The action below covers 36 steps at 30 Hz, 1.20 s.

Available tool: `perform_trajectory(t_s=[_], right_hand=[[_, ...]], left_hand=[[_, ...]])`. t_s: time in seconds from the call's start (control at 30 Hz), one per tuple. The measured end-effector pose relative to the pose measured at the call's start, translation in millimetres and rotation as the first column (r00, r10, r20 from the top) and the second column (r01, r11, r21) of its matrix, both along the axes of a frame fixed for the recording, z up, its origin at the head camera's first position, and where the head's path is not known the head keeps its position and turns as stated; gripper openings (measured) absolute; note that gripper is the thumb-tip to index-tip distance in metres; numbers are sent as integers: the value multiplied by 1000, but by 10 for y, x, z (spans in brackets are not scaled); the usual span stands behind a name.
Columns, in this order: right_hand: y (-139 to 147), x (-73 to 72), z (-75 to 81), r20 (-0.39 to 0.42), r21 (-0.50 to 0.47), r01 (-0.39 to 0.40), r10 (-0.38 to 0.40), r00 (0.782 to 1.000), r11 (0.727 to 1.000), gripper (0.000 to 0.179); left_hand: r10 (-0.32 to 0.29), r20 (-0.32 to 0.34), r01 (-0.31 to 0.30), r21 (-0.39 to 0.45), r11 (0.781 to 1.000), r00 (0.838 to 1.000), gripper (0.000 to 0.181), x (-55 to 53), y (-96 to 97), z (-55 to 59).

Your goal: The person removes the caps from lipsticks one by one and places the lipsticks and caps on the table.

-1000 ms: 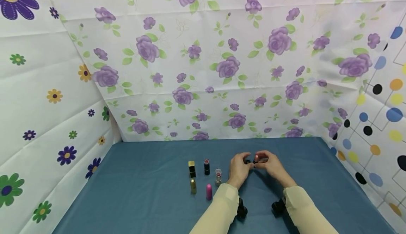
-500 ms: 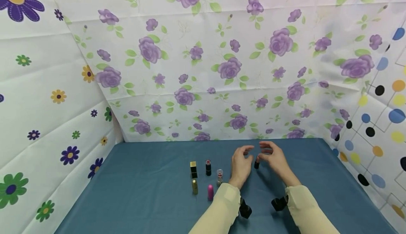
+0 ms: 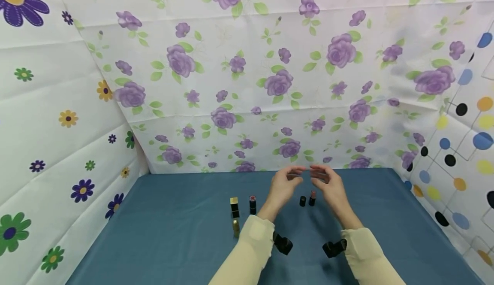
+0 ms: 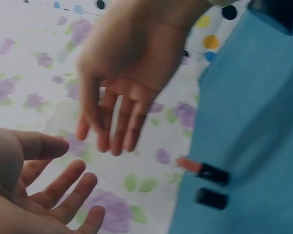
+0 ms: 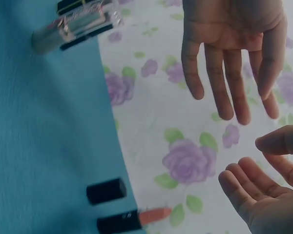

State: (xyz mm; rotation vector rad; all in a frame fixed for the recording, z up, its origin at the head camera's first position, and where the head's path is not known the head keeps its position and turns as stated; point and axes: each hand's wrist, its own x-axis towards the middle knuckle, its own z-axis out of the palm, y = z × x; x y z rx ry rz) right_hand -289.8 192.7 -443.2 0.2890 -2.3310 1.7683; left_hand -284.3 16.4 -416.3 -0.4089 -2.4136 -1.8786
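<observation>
The left hand (image 3: pixel 283 187) and right hand (image 3: pixel 332 190) face each other, near but not touching — fingers and thumbs apart on both; the pink lipstick (image 3: pixel 312 198) stands uncapped on the blue cloth (image 3: pixel 185 216), below and between the 2 hands, nearer the right; the black cap (image 3: pixel 302 201) sits just beside it, toward the left hand; 3 tubes — gold-topped (image 3: pixel 234 207), red-tipped (image 3: pixel 252 205) and gold (image 3: pixel 236 228) — stand out past the left hand's outer side.

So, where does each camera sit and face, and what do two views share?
Head: worn there, facing forward-down at the table; left hand, right hand, cream sleeves show.
Left wrist: worn there, facing the left fingers and floral backdrop; both hands show.
Right wrist: worn there, facing the right fingers; both hands show.
Wrist views share the coral lipstick.
</observation>
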Motion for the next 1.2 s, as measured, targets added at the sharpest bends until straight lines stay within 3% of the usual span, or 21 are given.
perform_trajectory(t_s=[0.2,0.53,0.9,1.2], right_hand=[[-97,41,44,42,-77,-82,86,995,994,41],[-292,48,-67,73,-114,-264,273,959,958,49],[-511,38,-101,94,-162,-343,360,928,925,48],[-546,56,-118,132,-146,-382,400,907,913,56]], left_hand=[[-77,5,76,6,997,997,27,46,-281,204],[-140,12,140,18,990,990,28,39,-766,290],[-166,60,166,10,986,984,31,62,-1139,222],[-85,74,83,31,996,994,29,45,-1400,107]])
